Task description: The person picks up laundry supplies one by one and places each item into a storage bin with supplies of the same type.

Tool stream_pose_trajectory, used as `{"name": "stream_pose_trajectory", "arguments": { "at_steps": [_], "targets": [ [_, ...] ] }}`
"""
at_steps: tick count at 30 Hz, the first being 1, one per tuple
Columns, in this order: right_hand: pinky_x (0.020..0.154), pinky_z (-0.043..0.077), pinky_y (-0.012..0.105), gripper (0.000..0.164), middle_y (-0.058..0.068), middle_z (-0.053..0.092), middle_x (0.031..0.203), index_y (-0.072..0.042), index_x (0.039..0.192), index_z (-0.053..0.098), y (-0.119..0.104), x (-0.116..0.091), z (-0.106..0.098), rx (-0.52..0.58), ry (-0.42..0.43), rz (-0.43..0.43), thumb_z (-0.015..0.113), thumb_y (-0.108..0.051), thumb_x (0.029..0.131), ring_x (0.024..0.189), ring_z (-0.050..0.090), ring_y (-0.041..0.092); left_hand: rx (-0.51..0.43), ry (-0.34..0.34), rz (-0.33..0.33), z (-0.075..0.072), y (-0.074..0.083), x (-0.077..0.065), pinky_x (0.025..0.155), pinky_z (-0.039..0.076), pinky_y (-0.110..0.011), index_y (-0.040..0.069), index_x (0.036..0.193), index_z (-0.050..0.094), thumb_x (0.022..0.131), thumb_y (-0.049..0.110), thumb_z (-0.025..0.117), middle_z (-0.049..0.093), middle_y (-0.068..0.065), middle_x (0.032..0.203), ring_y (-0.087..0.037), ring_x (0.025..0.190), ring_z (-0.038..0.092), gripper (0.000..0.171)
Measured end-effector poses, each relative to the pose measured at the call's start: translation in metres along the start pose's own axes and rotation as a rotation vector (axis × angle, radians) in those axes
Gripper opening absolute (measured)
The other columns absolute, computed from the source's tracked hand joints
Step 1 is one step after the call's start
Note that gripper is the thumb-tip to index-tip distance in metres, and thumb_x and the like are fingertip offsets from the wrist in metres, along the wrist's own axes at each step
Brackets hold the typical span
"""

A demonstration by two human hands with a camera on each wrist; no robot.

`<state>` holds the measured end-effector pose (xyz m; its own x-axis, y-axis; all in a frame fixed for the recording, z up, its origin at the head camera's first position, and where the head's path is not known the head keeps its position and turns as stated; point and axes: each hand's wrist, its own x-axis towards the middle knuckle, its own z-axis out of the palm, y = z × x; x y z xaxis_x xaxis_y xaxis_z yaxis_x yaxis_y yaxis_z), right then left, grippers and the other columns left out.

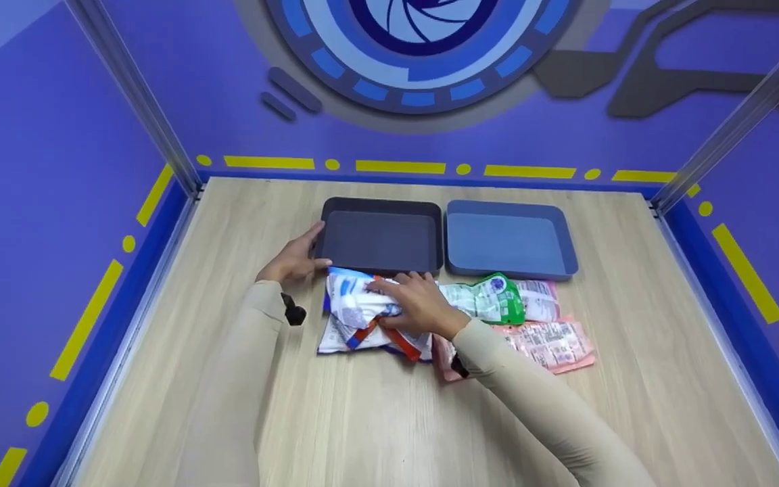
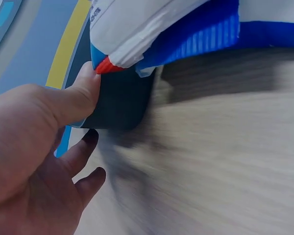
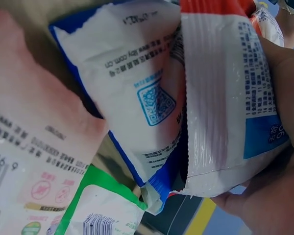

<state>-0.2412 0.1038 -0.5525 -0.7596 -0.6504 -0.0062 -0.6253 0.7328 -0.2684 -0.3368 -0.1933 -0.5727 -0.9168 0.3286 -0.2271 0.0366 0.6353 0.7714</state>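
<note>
My left hand [image 1: 293, 260] touches the left side of the dark grey tray [image 1: 383, 268], its thumb at the front corner and a straight finger along the side wall. In the left wrist view the thumb [image 2: 83, 90] meets the tray close beside a bag's red corner. My right hand [image 1: 420, 304] grips a plump white plastic bag [image 1: 352, 297] with blue and red trim, just in front of that tray. Another white bag with a blue edge [image 3: 132, 83] lies below the held one. Beside them is a green-and-white packet [image 1: 498, 301].
A blue-grey tray [image 1: 571, 247] stands right of the dark one. Pink packets [image 1: 558, 345] lie in front of it, partly under the right forearm. Patterned blue walls [image 1: 389, 145] bound the wooden table [image 1: 376, 419] at the back and sides.
</note>
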Motion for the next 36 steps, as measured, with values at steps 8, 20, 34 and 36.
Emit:
{"name": "stream_pose_trajectory", "arguments": {
  "at_steps": [8,20,34,36],
  "targets": [
    [0.096,0.044,0.057,0.065,0.006,0.065,0.135,-0.033,0.148,0.054,0.001,-0.003,-0.001,0.023,-0.002,0.008,0.079,-0.043,0.088,0.116,0.058,0.032,-0.024,0.02,-0.015,0.001,0.001,0.002,0.126,0.016,-0.045,0.017,0.167,0.009,0.093,0.014,0.077,0.012,-0.012,0.172,-0.032,0.157,0.014,0.101],
    [0.094,0.046,0.056,0.061,0.006,0.067,0.131,-0.032,0.147,0.057,0.005,-0.006,-0.002,0.026,0.033,-0.021,0.077,-0.04,0.089,0.114,0.06,0.031,-0.023,0.035,-0.015,0.001,0.0,0.005,0.125,0.02,-0.048,0.021,0.167,0.008,0.09,0.019,0.081,0.016,-0.014,0.171,-0.034,0.156,0.019,0.107],
    [0.095,0.045,0.056,0.059,0.004,0.067,0.131,-0.032,0.145,0.059,0.008,-0.011,-0.005,0.032,0.05,-0.035,0.076,-0.036,0.088,0.117,0.06,0.031,-0.024,0.026,-0.055,0.002,-0.001,0.002,0.125,0.019,-0.05,0.024,0.167,0.008,0.089,0.027,0.083,0.01,-0.01,0.172,-0.033,0.157,0.013,0.109],
    [0.096,0.045,0.056,0.059,0.004,0.067,0.131,-0.032,0.144,0.06,0.009,-0.012,-0.006,0.036,0.053,-0.039,0.077,-0.035,0.088,0.117,0.06,0.031,-0.031,0.019,-0.061,0.002,-0.001,0.003,0.125,0.019,-0.05,0.025,0.167,0.007,0.089,0.028,0.083,0.009,-0.01,0.172,-0.033,0.157,0.013,0.109]
  ]
}}
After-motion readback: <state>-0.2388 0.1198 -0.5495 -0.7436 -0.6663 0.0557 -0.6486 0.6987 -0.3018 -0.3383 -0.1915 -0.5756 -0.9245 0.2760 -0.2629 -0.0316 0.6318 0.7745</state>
